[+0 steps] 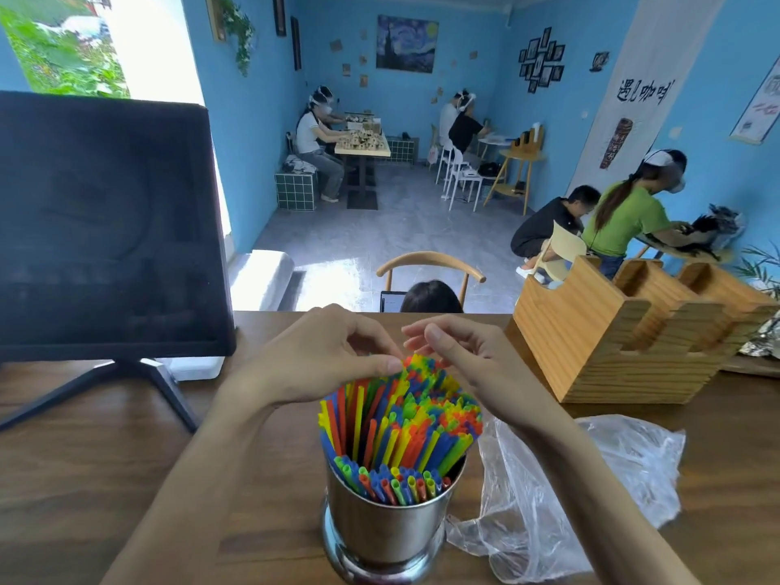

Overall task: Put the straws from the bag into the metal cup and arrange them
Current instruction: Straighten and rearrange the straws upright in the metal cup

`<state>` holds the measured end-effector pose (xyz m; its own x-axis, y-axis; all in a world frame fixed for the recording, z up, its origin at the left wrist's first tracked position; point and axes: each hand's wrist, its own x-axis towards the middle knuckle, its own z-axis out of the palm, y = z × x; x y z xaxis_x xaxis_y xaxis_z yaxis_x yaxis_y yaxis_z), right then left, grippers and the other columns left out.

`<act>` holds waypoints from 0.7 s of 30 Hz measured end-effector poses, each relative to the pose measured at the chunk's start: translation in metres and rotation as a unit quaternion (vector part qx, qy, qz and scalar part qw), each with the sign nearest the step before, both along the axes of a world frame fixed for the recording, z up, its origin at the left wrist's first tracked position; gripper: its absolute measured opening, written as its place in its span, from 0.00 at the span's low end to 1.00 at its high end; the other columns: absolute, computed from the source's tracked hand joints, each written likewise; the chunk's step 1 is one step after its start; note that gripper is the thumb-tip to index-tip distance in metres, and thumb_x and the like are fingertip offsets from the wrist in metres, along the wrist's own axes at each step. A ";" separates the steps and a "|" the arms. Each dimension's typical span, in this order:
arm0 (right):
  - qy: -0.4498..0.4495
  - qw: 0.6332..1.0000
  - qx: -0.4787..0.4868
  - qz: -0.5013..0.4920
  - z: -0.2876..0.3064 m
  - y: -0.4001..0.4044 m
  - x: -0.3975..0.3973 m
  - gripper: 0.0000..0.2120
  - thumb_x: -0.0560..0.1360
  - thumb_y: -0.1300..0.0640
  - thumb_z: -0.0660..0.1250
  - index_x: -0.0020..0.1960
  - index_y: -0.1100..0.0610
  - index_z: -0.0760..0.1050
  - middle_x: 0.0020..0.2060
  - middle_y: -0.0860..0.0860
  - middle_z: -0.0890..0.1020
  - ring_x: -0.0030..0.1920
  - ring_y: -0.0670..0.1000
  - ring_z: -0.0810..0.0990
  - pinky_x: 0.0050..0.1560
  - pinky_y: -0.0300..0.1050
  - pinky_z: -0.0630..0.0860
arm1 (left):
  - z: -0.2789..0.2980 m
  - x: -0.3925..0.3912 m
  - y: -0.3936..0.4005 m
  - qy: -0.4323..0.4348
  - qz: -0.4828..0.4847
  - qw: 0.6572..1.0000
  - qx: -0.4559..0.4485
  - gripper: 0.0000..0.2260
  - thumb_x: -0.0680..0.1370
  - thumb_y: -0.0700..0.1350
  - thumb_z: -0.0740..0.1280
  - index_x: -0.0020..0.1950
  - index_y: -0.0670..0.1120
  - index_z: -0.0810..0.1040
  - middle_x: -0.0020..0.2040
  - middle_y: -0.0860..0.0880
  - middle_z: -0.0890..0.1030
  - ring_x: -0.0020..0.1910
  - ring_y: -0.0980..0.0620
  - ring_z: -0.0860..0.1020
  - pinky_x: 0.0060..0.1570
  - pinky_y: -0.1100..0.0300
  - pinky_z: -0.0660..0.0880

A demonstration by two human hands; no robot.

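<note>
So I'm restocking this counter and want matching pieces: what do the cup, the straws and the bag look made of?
The cup looks like polished steel: mirror-bright, reflecting the straws. The straws look like thin, glossy plastic in red, blue, green, yellow and orange. The bag is clear, thin plastic film, crumpled and see-through. These are judged by look alone.

- Wooden counter [126, 479]: dark brown, grain running left to right.
- Metal cup [388, 529]: near front edge, centre, upright, packed with coloured straws.
- Clear plastic bag [561, 500]: crumpled, just right of the cup, touching its base.
- Black monitor [105, 230]: far left, on a splayed stand.
- Pale wooden slotted holder [612, 348]: far right.
</note>
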<state>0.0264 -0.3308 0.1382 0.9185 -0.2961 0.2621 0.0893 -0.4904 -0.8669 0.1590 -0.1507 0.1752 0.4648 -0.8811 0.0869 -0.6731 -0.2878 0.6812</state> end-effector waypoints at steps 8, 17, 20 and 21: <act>-0.013 1.000 -0.018 0.012 0.009 0.012 -0.005 0.10 0.83 0.48 0.64 0.61 0.44 0.81 0.54 0.41 0.85 0.58 0.45 0.82 0.63 0.57 0.78 | 0.012 -0.007 0.000 -0.010 0.055 0.994 -0.098 0.03 0.75 0.53 0.74 0.41 0.59 0.86 0.37 0.63 0.82 0.38 0.66 0.76 0.36 0.70 0.68; -0.073 0.994 -0.048 0.062 0.020 0.028 0.000 0.13 0.83 0.54 0.65 0.66 0.51 0.78 0.51 0.45 0.86 0.60 0.48 0.82 0.64 0.58 0.76 | 0.054 -0.035 0.003 -0.059 0.114 0.856 -0.500 0.07 0.78 0.51 0.72 0.54 0.53 0.83 0.47 0.59 0.87 0.46 0.56 0.85 0.45 0.63 0.78; -0.137 0.990 -0.003 0.035 0.023 0.023 -0.002 0.09 0.83 0.55 0.66 0.59 0.54 0.82 0.42 0.48 0.86 0.50 0.51 0.85 0.57 0.57 0.78 | 0.058 -0.033 0.009 -0.038 0.173 0.810 -0.559 0.13 0.76 0.58 0.72 0.54 0.53 0.82 0.48 0.57 0.87 0.48 0.56 0.85 0.48 0.60 0.78; -0.156 0.987 0.033 0.027 0.026 0.018 -0.005 0.08 0.81 0.56 0.68 0.58 0.55 0.83 0.40 0.49 0.86 0.47 0.50 0.85 0.53 0.51 0.79 | 0.056 -0.031 0.012 -0.022 0.197 0.804 -0.560 0.15 0.74 0.61 0.72 0.54 0.52 0.83 0.50 0.54 0.87 0.48 0.56 0.84 0.49 0.57 0.79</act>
